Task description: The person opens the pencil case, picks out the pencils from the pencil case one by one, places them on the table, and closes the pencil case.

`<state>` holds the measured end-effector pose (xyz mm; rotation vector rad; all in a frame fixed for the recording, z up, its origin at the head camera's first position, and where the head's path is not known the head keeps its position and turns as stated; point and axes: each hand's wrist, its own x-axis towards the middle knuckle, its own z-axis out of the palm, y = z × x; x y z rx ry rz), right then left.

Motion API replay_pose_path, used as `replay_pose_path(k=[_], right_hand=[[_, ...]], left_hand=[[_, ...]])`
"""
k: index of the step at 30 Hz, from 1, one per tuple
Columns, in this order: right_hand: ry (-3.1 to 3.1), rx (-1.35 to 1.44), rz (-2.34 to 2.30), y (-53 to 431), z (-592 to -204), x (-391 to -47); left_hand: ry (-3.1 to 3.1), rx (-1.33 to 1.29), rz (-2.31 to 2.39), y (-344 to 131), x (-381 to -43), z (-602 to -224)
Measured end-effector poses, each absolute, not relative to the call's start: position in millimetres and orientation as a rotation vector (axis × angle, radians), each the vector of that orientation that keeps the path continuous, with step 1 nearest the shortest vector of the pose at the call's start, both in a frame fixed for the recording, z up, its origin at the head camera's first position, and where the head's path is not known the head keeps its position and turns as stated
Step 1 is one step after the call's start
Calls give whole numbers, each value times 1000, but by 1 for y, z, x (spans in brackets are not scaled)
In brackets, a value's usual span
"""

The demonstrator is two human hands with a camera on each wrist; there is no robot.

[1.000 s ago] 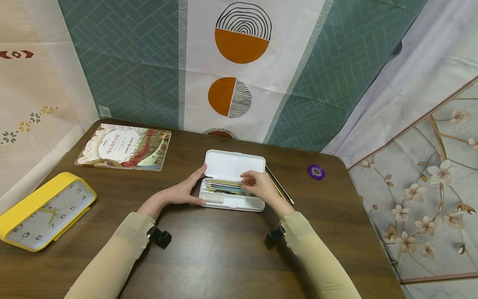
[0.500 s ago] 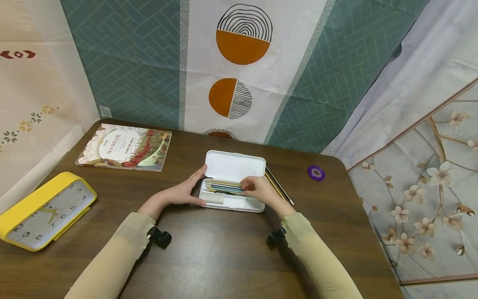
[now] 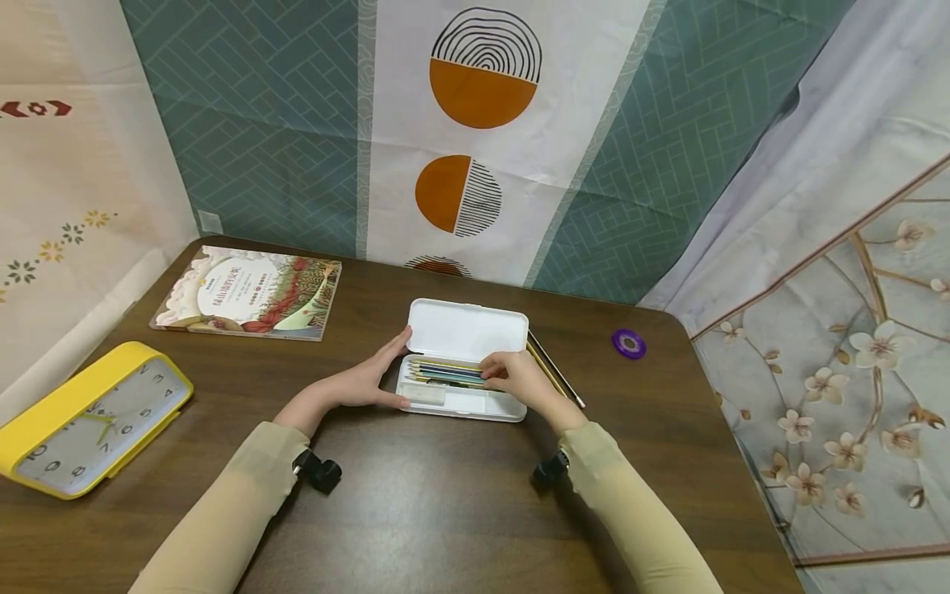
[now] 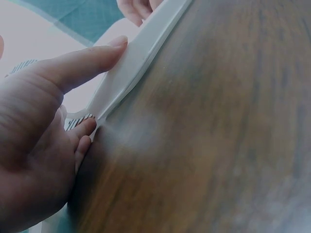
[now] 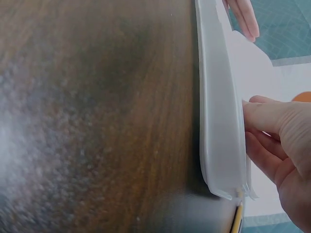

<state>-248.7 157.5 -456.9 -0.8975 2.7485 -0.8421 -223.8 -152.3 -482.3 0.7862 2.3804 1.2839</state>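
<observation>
A white pencil case (image 3: 466, 402) lies open on the table with its lid (image 3: 467, 327) tipped back. Several pencils (image 3: 445, 371) lie side by side in its rear section; a whitish eraser (image 3: 425, 395) sits in the front section. My left hand (image 3: 361, 381) spans the case's left end, thumb at the front edge, a fingertip by the lid. The left wrist view shows that thumb (image 4: 92, 60) straight against the wall. My right hand (image 3: 512, 375) reaches into the case, curled fingers and thumb pinching at the pencils' right ends. In the right wrist view, the case wall hides its fingertips.
Two pencils (image 3: 552, 367) lie on the table just right of the case. Farther right is a purple ring-shaped object (image 3: 628, 342). A picture book (image 3: 248, 293) lies back left, and a yellow clock (image 3: 96, 421) stands at the left. A patterned curtain hangs behind the table.
My right hand has lowered slightly into the case over the pencils' right ends, then stayed there. The left hand has not visibly moved.
</observation>
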Motion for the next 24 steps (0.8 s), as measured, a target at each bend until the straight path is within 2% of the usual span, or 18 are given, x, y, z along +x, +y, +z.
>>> replay_pose_path(k=[24], right_hand=[[2780,-954,-801,157,-454,-246]], left_hand=[[2368,793,1307,-152,-223,-480]])
